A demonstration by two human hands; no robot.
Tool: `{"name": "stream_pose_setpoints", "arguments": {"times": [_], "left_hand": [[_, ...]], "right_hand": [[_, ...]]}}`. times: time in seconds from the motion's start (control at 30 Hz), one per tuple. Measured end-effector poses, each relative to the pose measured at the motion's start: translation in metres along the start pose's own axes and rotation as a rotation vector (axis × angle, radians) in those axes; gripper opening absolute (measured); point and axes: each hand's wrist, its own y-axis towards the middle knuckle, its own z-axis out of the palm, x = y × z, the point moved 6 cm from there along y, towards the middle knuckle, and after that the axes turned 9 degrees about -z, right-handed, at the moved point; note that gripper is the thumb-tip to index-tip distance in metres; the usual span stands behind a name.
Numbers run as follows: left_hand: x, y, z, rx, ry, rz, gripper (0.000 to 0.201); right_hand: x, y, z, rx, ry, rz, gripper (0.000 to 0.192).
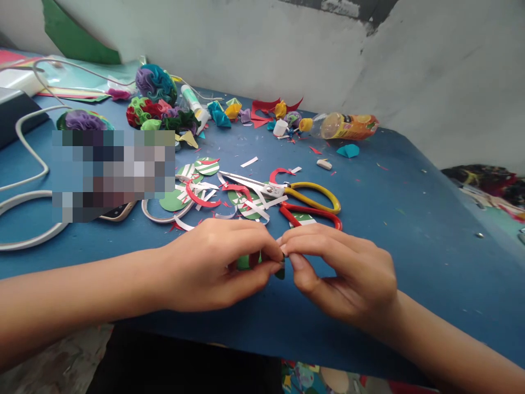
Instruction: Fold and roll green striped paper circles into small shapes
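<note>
My left hand (221,262) is closed in a pinch on a small piece of green paper (280,272). Most of that paper is hidden behind the fingers, with some green showing between thumb and palm. Fingertip to fingertip with it, my right hand (348,268) is pinched as well; what lies between its fingers is too small to make out. Just beyond the hands lie scissors (268,189) with one yellow and one red handle, their blades slightly apart. Around them are green paper discs with white strips (207,166), curved red paper scraps (200,196) and white paper strips (249,162).
A plastic bottle (344,127) lies on its side at the back of the blue table (389,219). Ruffled paper balls (156,85), a glue stick (191,98) and an eraser (324,164) are also there. White rings (24,246) and a phone (118,210) lie left.
</note>
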Motion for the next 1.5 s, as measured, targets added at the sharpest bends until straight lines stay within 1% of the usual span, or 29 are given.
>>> {"name": "stream_pose_setpoints", "arguments": {"times": [0.1,0.17,0.23,0.33,0.37,0.43,0.5,0.6,0.67,0.77,0.8,0.87,0.93,1.0,1.1,1.17,1.23,1.27,1.33,1.4,1.43,1.47,1.5], "left_hand": [[0.0,0.001,-0.001,0.005,-0.029,-0.023,0.006],[0.004,0.002,-0.002,0.01,-0.08,-0.086,0.004],[0.011,0.004,-0.005,-0.012,-0.148,-0.183,0.006],[0.024,0.005,-0.013,-0.095,-0.244,-0.325,0.009],[0.028,0.005,-0.015,-0.117,-0.279,-0.36,0.01],[0.034,0.006,-0.016,-0.134,-0.353,-0.406,0.012],[0.037,0.006,-0.016,-0.136,-0.408,-0.433,0.014],[0.039,0.006,-0.015,-0.146,-0.424,-0.451,0.013],[0.038,0.005,-0.015,-0.166,-0.378,-0.435,0.012],[0.03,0.005,-0.016,-0.184,-0.232,-0.35,0.008],[0.026,0.005,-0.015,-0.175,-0.184,-0.312,0.006],[0.018,0.005,-0.012,-0.128,-0.117,-0.226,0.004],[0.011,0.004,-0.007,-0.075,-0.072,-0.155,0.004],[0.007,0.004,-0.004,-0.04,-0.042,-0.117,0.004],[0.007,0.003,-0.003,-0.025,-0.047,-0.126,0.003],[0.009,0.003,-0.004,-0.039,-0.088,-0.17,0.003],[0.014,0.004,-0.009,-0.091,-0.153,-0.239,0.003],[0.017,0.003,-0.013,-0.129,-0.193,-0.276,0.004],[0.024,0.003,-0.02,-0.21,-0.294,-0.34,0.004],[0.03,0.002,-0.024,-0.257,-0.403,-0.391,0.006],[0.033,0.003,-0.025,-0.264,-0.448,-0.412,0.007],[0.035,0.003,-0.026,-0.265,-0.484,-0.431,0.008],[0.037,0.003,-0.025,-0.261,-0.509,-0.448,0.008]], "right_hand": [[-0.002,0.001,-0.001,-0.005,0.011,0.026,0.015],[-0.009,0.0,-0.003,-0.024,0.034,0.088,0.014],[-0.024,-0.002,-0.006,-0.074,0.059,0.209,0.012],[-0.053,-0.011,-0.01,-0.176,0.133,0.427,0.013],[-0.061,-0.013,-0.011,-0.212,0.173,0.475,0.013],[-0.071,-0.015,-0.011,-0.27,0.258,0.504,0.014],[-0.073,-0.016,-0.01,-0.293,0.339,0.525,0.016],[-0.067,-0.015,-0.007,-0.281,0.399,0.567,0.024],[-0.059,-0.014,-0.007,-0.269,0.358,0.548,0.022],[-0.046,-0.011,-0.006,-0.197,0.255,0.414,0.009],[-0.041,-0.01,-0.004,-0.152,0.241,0.365,0.009],[-0.033,-0.009,0.001,-0.064,0.242,0.29,0.017],[-0.027,-0.009,0.004,-0.016,0.244,0.251,0.02],[-0.022,-0.008,0.004,-0.007,0.216,0.225,0.014],[-0.02,-0.006,0.002,-0.031,0.173,0.224,0.007],[-0.029,-0.007,-0.001,-0.086,0.203,0.307,0.005],[-0.049,-0.012,-0.005,-0.201,0.284,0.46,0.007],[-0.062,-0.017,-0.008,-0.284,0.328,0.552,0.008],[-0.086,-0.024,-0.014,-0.485,0.444,0.672,0.012],[-0.106,-0.032,-0.014,-0.623,0.545,0.828,0.013],[-0.112,-0.034,-0.013,-0.663,0.565,0.878,0.011],[-0.114,-0.035,-0.012,-0.68,0.568,0.908,0.016],[-0.114,-0.035,-0.011,-0.677,0.566,0.918,0.025]]}}
